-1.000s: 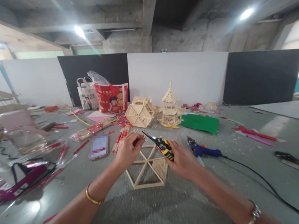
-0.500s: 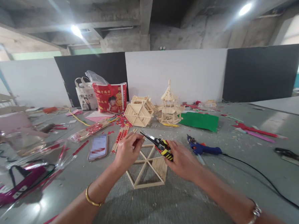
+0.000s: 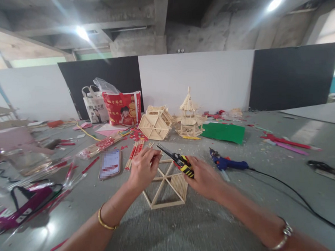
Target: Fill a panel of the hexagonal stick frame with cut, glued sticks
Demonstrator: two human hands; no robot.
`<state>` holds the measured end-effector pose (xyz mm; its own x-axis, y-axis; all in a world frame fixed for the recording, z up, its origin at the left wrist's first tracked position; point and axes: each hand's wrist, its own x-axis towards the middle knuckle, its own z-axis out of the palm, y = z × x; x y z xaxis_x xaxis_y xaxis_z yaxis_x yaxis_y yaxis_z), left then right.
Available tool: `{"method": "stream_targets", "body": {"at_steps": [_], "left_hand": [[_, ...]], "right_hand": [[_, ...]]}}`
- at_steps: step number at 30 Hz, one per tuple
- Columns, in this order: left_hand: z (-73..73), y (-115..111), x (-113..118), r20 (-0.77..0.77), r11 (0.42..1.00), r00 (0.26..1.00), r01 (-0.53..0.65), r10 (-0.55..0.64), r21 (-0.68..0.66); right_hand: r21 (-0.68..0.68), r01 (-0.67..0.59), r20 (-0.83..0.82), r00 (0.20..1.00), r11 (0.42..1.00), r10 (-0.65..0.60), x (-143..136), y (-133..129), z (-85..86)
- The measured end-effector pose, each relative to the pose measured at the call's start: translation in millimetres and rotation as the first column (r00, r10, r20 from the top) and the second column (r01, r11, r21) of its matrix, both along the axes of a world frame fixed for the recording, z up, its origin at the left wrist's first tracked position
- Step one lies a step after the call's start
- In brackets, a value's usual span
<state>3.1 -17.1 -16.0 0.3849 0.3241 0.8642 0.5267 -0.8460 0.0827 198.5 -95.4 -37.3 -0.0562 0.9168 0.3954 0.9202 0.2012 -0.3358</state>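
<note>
In the head view my right hand (image 3: 204, 176) is wrapped around the yellow-and-black handles of a pair of snips (image 3: 187, 167). Their dark pointed blades reach up and left, with the tips just beyond the fingers of my left hand (image 3: 144, 165). That hand is closed in a pinch, and what lies between its fingertips is too small or hidden to make out. Below both hands a hexagonal wooden stick frame (image 3: 167, 206) with spokes lies flat. One of its wedges, on the right, is filled with sticks laid side by side. My hands cover its far part.
A blue glue gun (image 3: 230, 164) with a black cord lies right. A phone (image 3: 110, 164) and red-banded stick bundles (image 3: 134, 153) are left. Behind stand a hexagonal stick model (image 3: 155, 126), a stick pagoda (image 3: 188, 123), green sheet (image 3: 224, 133) and red bag (image 3: 122, 109).
The view has shifted very slightly. Both hands and the snips keep nearly the same position over the frame, with no other visible change.
</note>
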Motion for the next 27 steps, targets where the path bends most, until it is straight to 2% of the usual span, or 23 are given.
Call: {"method": "stream_targets", "body": {"at_steps": [6,10,21,27], "left_hand": [[3.4,-3.1,0.6,0.022,0.999,0.999,0.033,-0.033,0.019],[6.6,-4.4,-1.3,0.017,0.999,0.999,0.03,-0.029,-0.039],[7.8,-5.8,-1.3,-0.015,0.996,0.999,0.047,-0.048,-0.075],[9.4,-6.6,-1.1,-0.037,0.997,0.998,0.041,-0.044,-0.06]], "right_hand": [[0.019,-0.013,0.02,1.0,1.0,0.012,7.1,1.8,-1.4],[0.073,-0.003,0.034,0.999,0.997,0.001,9.3,3.6,-4.4],[0.011,-0.019,0.036,0.999,1.0,0.019,4.0,-1.2,1.7],[0.02,-0.042,0.026,0.999,0.999,0.042,8.2,1.1,-1.2]]}}
